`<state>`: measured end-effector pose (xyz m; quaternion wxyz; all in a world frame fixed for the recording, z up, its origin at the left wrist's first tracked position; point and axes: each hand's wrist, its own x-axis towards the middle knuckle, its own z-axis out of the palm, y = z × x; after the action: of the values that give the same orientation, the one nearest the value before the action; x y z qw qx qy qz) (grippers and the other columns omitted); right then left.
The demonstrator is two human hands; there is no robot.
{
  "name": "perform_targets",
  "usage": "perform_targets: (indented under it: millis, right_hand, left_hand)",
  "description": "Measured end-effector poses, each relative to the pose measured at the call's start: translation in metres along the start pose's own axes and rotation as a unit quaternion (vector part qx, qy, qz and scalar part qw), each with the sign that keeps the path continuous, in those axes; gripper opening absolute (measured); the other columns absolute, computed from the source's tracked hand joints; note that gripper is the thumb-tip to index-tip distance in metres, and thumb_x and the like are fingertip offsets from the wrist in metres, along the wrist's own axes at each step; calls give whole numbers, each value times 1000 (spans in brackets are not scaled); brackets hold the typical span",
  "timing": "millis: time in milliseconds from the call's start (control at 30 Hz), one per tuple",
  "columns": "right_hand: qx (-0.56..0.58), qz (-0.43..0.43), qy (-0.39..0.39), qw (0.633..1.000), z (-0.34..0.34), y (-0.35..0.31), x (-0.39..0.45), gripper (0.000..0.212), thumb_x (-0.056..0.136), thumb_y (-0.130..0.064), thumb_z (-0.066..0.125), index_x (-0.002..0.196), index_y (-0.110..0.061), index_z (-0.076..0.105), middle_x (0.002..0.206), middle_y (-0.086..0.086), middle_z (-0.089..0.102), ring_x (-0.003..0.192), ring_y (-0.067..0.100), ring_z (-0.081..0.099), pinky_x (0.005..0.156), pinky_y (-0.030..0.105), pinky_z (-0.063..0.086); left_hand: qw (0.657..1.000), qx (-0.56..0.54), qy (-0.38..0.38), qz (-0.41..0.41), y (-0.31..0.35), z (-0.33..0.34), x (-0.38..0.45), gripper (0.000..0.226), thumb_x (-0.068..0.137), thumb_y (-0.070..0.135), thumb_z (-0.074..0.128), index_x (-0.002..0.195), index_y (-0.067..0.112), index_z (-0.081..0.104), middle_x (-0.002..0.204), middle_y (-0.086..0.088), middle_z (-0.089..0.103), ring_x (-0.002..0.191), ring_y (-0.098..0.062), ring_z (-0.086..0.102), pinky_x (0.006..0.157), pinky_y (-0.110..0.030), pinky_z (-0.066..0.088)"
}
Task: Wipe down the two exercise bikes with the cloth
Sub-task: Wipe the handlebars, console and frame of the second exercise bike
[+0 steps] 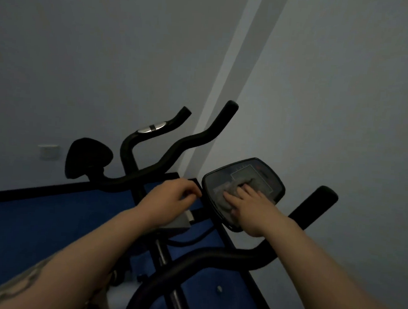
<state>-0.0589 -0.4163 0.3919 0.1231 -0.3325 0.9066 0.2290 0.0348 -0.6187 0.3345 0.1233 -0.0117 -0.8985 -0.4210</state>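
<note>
- Two exercise bikes: the near bike (215,257) fills five to seven o'clock; the far bike (174,147), at ten o'clock, probably still awaits wiping.
- One console (263,179), at three o'clock of centre, is mid-wipe.
- Two hands: right hand (250,205), fingers straight, presses the one cloth (229,191) onto the console; left hand (171,195), fingers curled, apparently steadies the console's edge.
</note>
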Motion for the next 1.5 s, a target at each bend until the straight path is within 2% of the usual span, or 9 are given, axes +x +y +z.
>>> perform_targets:
  millis: [100, 267, 533, 800, 967, 1133, 1300, 1400, 1500]
  right_hand:
    - [31, 13, -10, 999, 2, -2, 9, 56, 104, -44, 16, 154, -30, -4, 163, 2, -7, 149, 25, -9, 119, 42, 0]
    - [51, 12, -21, 998, 5, -10, 25, 57, 104, -46, 15, 150, -36, -15, 161, 6, -16, 146, 23, -21, 116, 40, -12]
    - [52, 100, -26, 993, 11, -21, 15, 62, 104, -36, 24, 145, -49, -20, 161, 6, -17, 146, 28, -21, 116, 53, -4]
    - [66, 139, 15, 988, 4, -25, 29, 58, 104, -42, 18, 147, -45, -21, 162, 6, -12, 147, 24, -20, 116, 49, -8]
    - [35, 160, -34, 986, 13, -28, -1, 73, 101, -39, 34, 143, -48, -25, 161, 9, -15, 147, 30, -18, 117, 54, 2]
    - [36, 80, -24, 996, 5, -30, 10, 57, 105, -39, 22, 147, -47, -15, 162, 6, -14, 147, 25, -19, 117, 48, -2]
    - [42, 171, 12, 984, 8, -19, 15, 60, 103, -45, 19, 147, -42, -21, 162, 8, -10, 148, 27, -15, 118, 49, -1]
    - [44, 176, 18, 983, 23, -29, 15, 61, 102, -48, 17, 146, -42, -25, 162, 11, -10, 147, 30, -17, 117, 52, -4]
    - [58, 145, 42, 987, 18, -20, 30, 59, 102, -50, 20, 148, -45, -17, 162, 10, -8, 147, 26, -17, 116, 49, -9]
  left_hand:
    - [1000, -8, 20, -20, 1, -1, -1, 17, 95, 29, 53, 97, 41, 65, 94, 19, 63, 85, 1, 58, 77, -29, 53]
    - [991, 130, 31, 21, -3, 3, -15, 21, 97, 36, 44, 108, 33, 61, 100, 15, 59, 88, -3, 55, 70, -23, 44]
    - [994, 83, -63, 41, -17, -6, -17, 21, 90, 44, 51, 108, 41, 62, 104, 21, 61, 97, 3, 50, 71, -18, 37]
    - [992, 91, -47, 74, -16, -1, -20, 20, 94, 43, 47, 108, 38, 61, 99, 19, 60, 95, 1, 47, 67, -21, 35]
    - [997, 47, -43, 53, -15, -6, -20, 17, 93, 39, 48, 104, 41, 61, 91, 25, 53, 84, 6, 45, 58, -8, 28]
    - [994, 25, -95, 57, -19, -12, -18, 20, 91, 41, 52, 109, 43, 61, 102, 26, 56, 95, 7, 50, 66, -10, 32]
    - [977, 32, -169, 122, -31, -23, -24, 22, 93, 41, 50, 112, 38, 61, 101, 26, 55, 99, 6, 52, 75, -7, 36]
    - [979, 34, -149, 137, -31, -23, -27, 23, 92, 41, 48, 112, 40, 61, 105, 22, 59, 102, 5, 52, 87, -19, 44]
    - [982, 27, -127, 138, -33, -20, -27, 23, 92, 43, 47, 111, 41, 60, 105, 23, 60, 101, 6, 51, 85, -18, 42]
